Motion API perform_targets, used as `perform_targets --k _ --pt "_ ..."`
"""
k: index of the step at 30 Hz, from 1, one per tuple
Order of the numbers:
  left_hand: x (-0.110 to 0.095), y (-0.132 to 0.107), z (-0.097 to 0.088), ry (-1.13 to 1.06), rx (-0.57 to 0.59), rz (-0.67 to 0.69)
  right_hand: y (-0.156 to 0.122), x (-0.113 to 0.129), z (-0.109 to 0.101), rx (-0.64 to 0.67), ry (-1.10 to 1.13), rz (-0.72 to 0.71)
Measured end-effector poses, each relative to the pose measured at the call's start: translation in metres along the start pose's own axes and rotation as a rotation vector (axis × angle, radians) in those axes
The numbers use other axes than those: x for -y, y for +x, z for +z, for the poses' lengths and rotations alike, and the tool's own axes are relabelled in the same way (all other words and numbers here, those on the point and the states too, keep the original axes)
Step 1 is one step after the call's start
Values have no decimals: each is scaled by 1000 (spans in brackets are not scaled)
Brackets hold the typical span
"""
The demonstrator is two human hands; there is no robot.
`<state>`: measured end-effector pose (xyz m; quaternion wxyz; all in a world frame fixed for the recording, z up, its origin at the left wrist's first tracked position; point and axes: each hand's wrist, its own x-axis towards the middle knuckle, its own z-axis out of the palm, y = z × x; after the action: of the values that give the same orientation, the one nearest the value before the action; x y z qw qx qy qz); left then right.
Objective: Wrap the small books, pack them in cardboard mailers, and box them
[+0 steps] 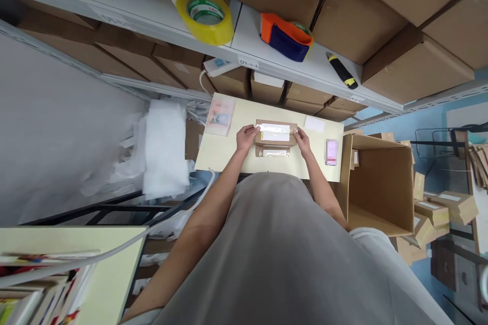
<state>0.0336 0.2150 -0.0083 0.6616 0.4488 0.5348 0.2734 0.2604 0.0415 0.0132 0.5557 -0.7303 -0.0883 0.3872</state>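
Note:
A small cardboard box point(263, 138) with white labels and shiny clear tape lies on the pale yellow table point(244, 165) in front of me. My left hand point(246, 138) grips its left end, fingers curled at the far corner. At the opposite end, my right hand point(302, 141) holds the box between thumb and fingers. Close against its near side is a second taped cardboard box point(260, 152), partly covered by the first. Whether the two boxes touch I cannot tell.
On the table are a phone point(331, 152), a white paper point(314, 123) and a printed sheet point(221, 114). The shelf above holds a yellow tape roll point(223, 29), a tape dispenser point(284, 38) and a utility knife point(342, 70). A large open carton point(345, 177) stands at the right.

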Motion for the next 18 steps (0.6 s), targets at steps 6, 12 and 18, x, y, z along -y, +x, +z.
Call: perform_targets --k 6,12,18 --pt "-2 -19 -8 226 2 105 -16 0 -4 60 -130 -73" --pt "-12 -37 -22 208 23 105 -37 6 -5 42 -247 -71" --pt "-114 -32 18 99 -158 506 -24 123 19 -20 -387 -484"
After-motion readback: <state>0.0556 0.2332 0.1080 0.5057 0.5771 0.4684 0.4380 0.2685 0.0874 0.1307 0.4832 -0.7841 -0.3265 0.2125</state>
